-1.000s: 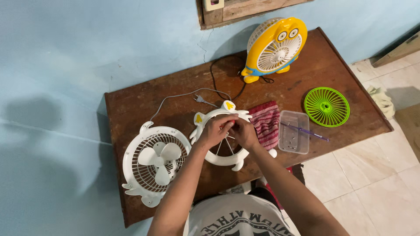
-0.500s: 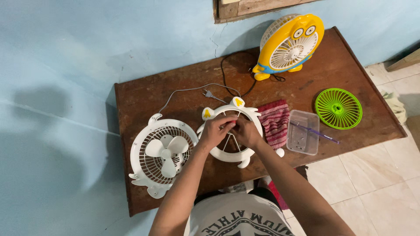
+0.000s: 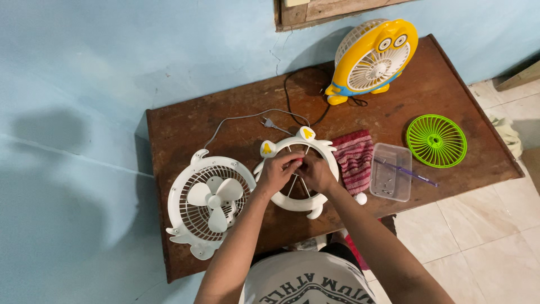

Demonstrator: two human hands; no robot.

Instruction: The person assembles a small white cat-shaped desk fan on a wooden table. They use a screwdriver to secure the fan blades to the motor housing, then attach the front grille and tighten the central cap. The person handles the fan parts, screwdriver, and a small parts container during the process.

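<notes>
A white fan front grille [image 3: 323, 153] with yellow ear marks lies flat on the brown wooden table [image 3: 180, 132]. My left hand [image 3: 277, 173] and my right hand [image 3: 316, 173] meet over its centre, fingers pinched together on the hub, where a small dark reddish bit shows between the fingertips. What the fingers pinch is too small to make out. To the left lies the white fan body [image 3: 207, 202] with its blades facing up, its grey cord [image 3: 236, 118] running to a plug.
A yellow cartoon fan [image 3: 374, 55] stands at the back by the blue wall. A red striped cloth [image 3: 355, 157], a clear plastic tray [image 3: 391, 171] with a purple screwdriver [image 3: 408, 171], a small white knob [image 3: 360, 199] and a green grille [image 3: 436, 141] lie to the right. Tiled floor is beyond.
My hands stay on the grille's centre with only small finger movement. The view shifted from the earliest frame, so everything sits a little further right.
</notes>
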